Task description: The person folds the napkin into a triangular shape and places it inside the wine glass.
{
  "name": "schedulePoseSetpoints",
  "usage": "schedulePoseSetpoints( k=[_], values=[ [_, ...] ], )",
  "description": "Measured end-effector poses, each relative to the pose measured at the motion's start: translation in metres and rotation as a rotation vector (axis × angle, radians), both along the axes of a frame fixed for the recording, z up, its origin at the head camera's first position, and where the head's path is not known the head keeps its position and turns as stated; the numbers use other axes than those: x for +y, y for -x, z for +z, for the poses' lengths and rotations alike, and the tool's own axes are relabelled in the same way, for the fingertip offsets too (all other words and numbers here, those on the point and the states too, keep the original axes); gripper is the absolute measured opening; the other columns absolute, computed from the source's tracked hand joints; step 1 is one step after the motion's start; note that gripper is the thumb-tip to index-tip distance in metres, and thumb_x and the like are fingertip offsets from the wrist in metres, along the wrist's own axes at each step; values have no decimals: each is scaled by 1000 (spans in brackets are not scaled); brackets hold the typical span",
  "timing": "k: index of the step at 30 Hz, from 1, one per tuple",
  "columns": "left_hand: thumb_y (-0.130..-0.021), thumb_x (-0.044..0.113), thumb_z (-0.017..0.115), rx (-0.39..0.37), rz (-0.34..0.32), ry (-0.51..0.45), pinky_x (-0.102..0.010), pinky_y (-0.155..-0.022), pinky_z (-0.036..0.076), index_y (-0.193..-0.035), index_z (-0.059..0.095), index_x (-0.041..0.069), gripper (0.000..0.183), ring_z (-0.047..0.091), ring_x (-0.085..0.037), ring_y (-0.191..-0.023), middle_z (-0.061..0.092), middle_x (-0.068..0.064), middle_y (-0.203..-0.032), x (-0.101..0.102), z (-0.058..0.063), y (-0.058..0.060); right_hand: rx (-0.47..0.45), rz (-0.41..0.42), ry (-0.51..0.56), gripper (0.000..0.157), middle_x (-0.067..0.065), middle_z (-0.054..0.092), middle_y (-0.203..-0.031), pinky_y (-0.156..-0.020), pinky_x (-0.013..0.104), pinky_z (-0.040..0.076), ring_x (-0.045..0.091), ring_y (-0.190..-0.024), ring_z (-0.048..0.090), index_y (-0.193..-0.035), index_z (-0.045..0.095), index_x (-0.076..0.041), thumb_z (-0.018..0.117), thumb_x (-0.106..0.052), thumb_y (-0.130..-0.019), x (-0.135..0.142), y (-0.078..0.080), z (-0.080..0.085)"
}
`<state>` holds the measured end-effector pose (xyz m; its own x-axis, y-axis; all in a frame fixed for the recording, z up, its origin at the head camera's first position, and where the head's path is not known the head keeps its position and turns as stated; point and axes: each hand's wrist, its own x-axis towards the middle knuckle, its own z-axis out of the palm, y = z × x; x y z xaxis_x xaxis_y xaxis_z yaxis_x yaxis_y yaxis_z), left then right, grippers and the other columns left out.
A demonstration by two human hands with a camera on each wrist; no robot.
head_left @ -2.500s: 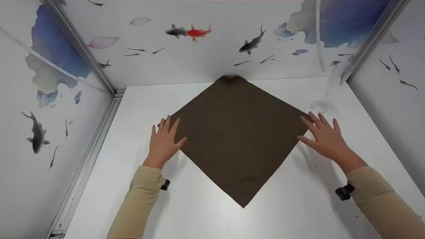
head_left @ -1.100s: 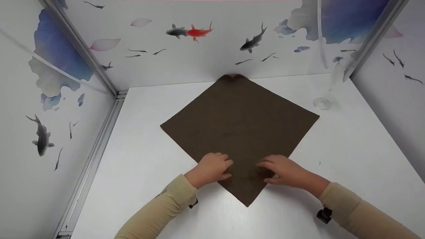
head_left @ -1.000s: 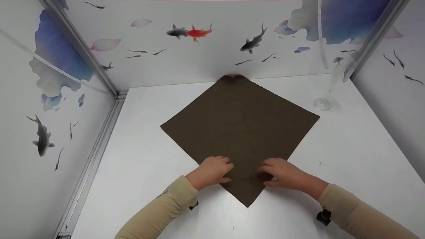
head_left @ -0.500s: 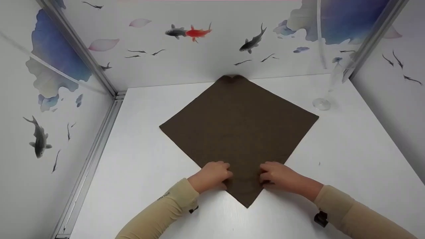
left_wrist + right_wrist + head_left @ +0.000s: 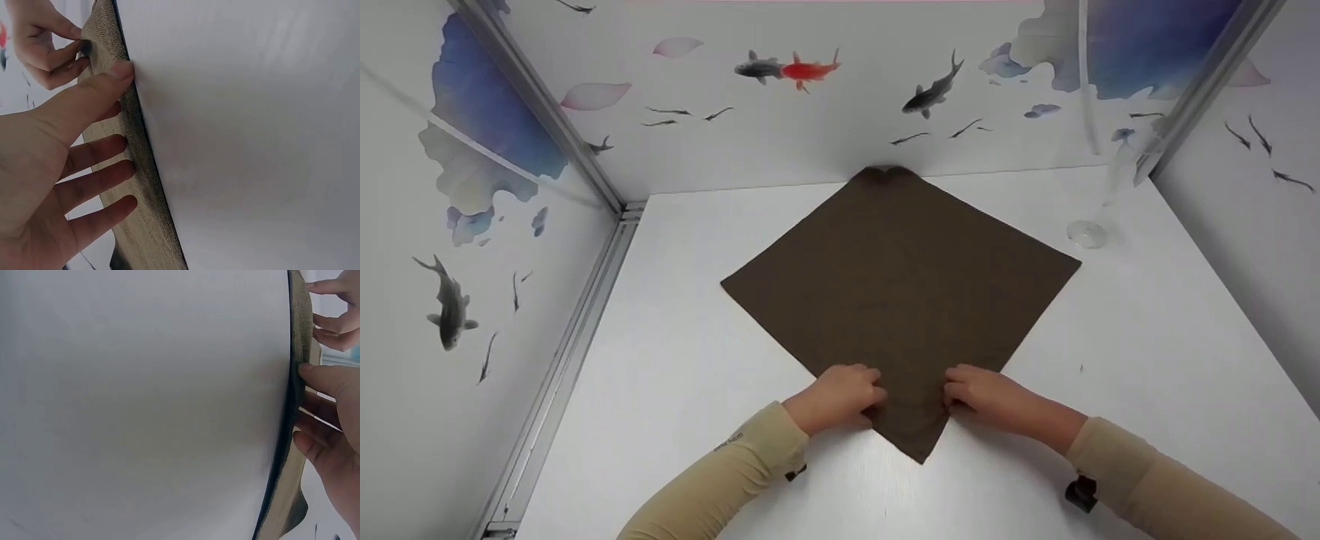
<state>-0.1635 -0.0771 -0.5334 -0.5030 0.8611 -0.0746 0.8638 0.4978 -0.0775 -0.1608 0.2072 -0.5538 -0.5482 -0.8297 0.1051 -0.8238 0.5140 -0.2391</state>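
Note:
A square dark brown cloth (image 5: 892, 277) lies diamond-wise on the white table, its near corner pointing toward me. On its near left edge rests my left hand (image 5: 837, 396); in the left wrist view that hand (image 5: 62, 152) has its thumb at the cloth's edge and its other fingers fairly straight on the cloth (image 5: 146, 225). My right hand (image 5: 988, 399) pinches the near right edge, which lifts slightly there. In the right wrist view, this hand's thumb and curled fingers (image 5: 306, 441) are at the edge of the cloth (image 5: 287, 495).
A clear stemmed glass with a round foot (image 5: 1086, 234) stands at the back right of the table (image 5: 675, 322). White panels printed with fish and lotus patterns enclose the back and sides. The cloth's far corner bends up against the back panel (image 5: 840, 142).
Both hands came from the side corners to the near edges. The right fingers have closed on the edge, and the near corner has shifted slightly up and right.

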Motion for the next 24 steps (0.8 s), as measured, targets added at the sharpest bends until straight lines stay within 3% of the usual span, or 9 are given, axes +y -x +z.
schedulePoseSetpoints(
  k=[10, 16, 18, 24],
  values=[
    [-78, 42, 81, 42, -11, 7, -28, -58, 45, -89, 72, 23, 23, 53, -14, -70, 56, 3, -83, -1, 0, -1, -64, -141, -19, 13, 0, 61, -88, -72, 31, 52, 16, -82, 58, -93, 61, -12, 72, -11, -88, -2, -5, 12],
    [-80, 28, 77, 82, -23, -38, -28, -53, 45, -84, 72, 23, 8, 55, -13, -66, 55, 3, -78, -4, -1, -3, -22, -140, -10, 15, 1, 57, -80, -67, 30, 50, 15, -75, 56, -89, 56, -12, 71, -12, -90, -2, -6, 14],
    [-83, 23, 73, 64, -15, -65, -27, -53, 44, -83, 72, 23, 1, 53, -12, -64, 55, 4, -75, -6, -2, -4, -28, -139, -3, 17, 1, 56, -79, -66, 30, 50, 14, -75, 54, -87, 55, -12, 72, -12, -89, -3, -7, 14],
    [-90, 16, 67, -52, 65, -138, -25, -59, 46, -86, 73, 20, 9, 51, -10, -65, 59, 4, -76, -9, 1, -2, -54, -132, -21, 24, 2, 56, -84, -69, 31, 50, 16, -78, 53, -88, 54, -10, 77, -6, -83, -3, -2, 18]
  ],
)
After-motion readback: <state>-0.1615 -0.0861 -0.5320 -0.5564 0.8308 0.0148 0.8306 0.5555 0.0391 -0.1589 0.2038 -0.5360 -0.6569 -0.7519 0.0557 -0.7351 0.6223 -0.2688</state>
